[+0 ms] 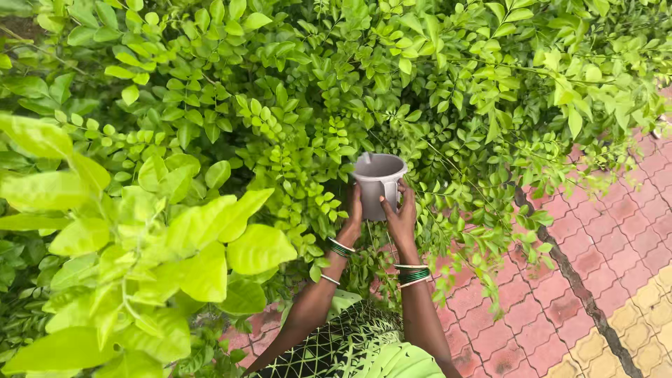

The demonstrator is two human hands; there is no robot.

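both hands grip grey jug — upright, spout leftward

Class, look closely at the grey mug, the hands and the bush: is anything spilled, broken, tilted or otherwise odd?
Nothing stands out. The grey mug is held by the left hand and right hand, tipped towards the leafy bush. No spill or damage shows.

Soft, even daylight falls from above me, casting no hard shadows. The big leaves nearest my head glare pale yellow-green, nearly washed out and slightly soft. Deeper foliage sits dim. The wide lens bends the paving at the edges.
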